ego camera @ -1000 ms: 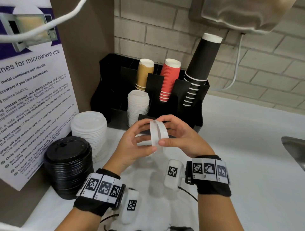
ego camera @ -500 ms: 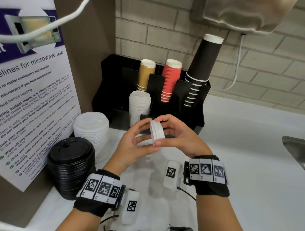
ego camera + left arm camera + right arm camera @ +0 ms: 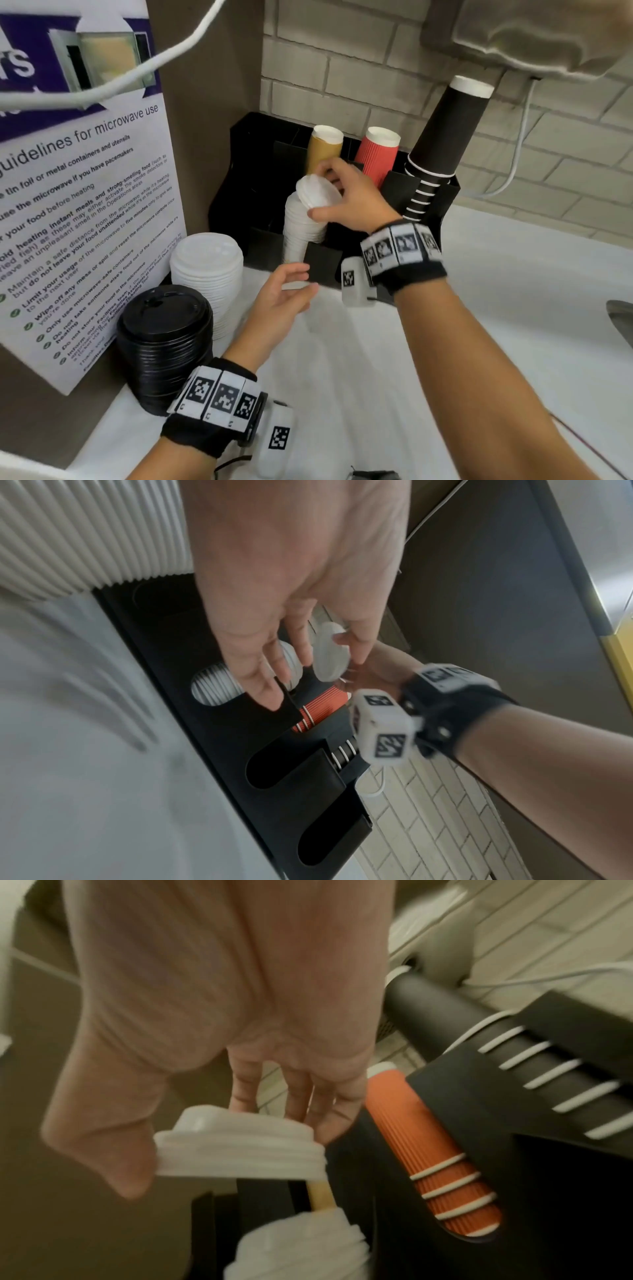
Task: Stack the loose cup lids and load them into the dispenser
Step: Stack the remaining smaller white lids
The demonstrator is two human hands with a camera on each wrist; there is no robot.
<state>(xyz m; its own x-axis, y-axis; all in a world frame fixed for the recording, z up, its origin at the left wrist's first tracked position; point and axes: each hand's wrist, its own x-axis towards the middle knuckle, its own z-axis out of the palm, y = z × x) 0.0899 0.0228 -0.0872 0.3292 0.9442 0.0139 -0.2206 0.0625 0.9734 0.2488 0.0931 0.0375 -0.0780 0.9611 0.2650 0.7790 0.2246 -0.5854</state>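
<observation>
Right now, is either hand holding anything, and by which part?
The right hand pinches a small nested stack of white plastic cup lids by its rim, thumb on one edge, fingers on the opposite edge. The left hand holds nothing.

An office pantry: a microwave-use guidelines poster [image 3: 78, 212] at left, a black cup dispenser [image 3: 421, 192] at centre, brick wall [image 3: 342, 68] behind.

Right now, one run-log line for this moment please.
step: loading | right hand: grips small white lids over dispenser lid stack | left hand: open, empty | lids: not yet seated
</observation>
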